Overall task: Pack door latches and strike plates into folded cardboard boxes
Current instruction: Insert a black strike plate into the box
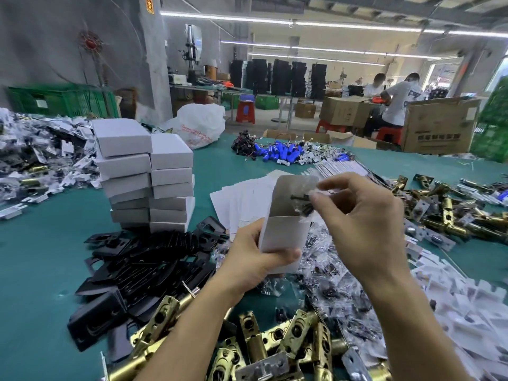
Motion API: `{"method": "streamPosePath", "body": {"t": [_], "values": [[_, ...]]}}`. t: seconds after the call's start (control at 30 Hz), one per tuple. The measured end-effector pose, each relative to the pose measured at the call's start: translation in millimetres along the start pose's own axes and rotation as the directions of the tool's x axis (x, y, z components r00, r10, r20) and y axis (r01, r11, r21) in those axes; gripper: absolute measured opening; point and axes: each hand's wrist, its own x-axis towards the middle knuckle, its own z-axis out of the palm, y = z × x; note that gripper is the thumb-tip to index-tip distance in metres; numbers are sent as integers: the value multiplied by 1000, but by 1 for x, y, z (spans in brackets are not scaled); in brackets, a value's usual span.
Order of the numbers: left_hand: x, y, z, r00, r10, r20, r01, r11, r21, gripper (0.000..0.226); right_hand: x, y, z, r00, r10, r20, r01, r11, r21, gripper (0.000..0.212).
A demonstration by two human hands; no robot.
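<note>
My left hand (pixel 255 259) grips the open box (pixel 283 224); my right hand (pixel 357 215) pinches a screw bag (pixel 302 202) at its mouth. Packed boxes (pixel 148 174) stand stacked — heaps of latches (pixel 275 342) and plates (pixel 148 257) remain.

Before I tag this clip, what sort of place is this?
Most likely a hardware factory's packing floor: heaps of brass-coloured metal door latches and black metal strike plates on a teal worktable, stacked white cardboard boxes, other workers beside brown cartons behind.
</note>
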Motion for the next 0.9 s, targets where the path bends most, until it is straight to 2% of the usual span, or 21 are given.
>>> {"method": "streamPosePath", "body": {"t": [0.13, 0.23, 0.3, 0.4, 0.47, 0.73, 0.83, 0.9], "values": [[1, 0, -1, 998, 56, 21, -56, 998, 21, 33, -2, 4, 3, 999, 18, -28, -19, 1000, -24, 9], [0, 1, 0, 996, 58, 61, -59, 998, 15, 31, 1, 4, 1, 995, -98, -31, 97, 994, -50, 9], [0, 0, 1, 995, 48, 85, -50, 999, 22, 31, 1, 3, 0, 986, -160, 39, 162, 985, -54, 12], [0, -1, 1, 997, 37, 70, -38, 999, 16, 34, 0, 0, 1, 973, -93, 211, 103, 994, -39, 15], [0, -1, 1, 997, 47, 56, -48, 999, 10, 32, 0, -1, -1, 958, -25, 286, 54, 994, -94, 13], [0, -3, 2, 994, 98, 55, -100, 994, 44, 27, -3, -10, 1, 945, 53, 324, 4, 984, -175, 3], [0, -3, 3, 990, 134, 45, -137, 989, 53, 27, -2, -10, 0, 924, 100, 369, -1, 966, -259, 10], [0, -3, 4, 989, 144, 29, -145, 987, 62, 27, -2, -9, 0, 899, 148, 411, 7, 936, -353, 26]]}}
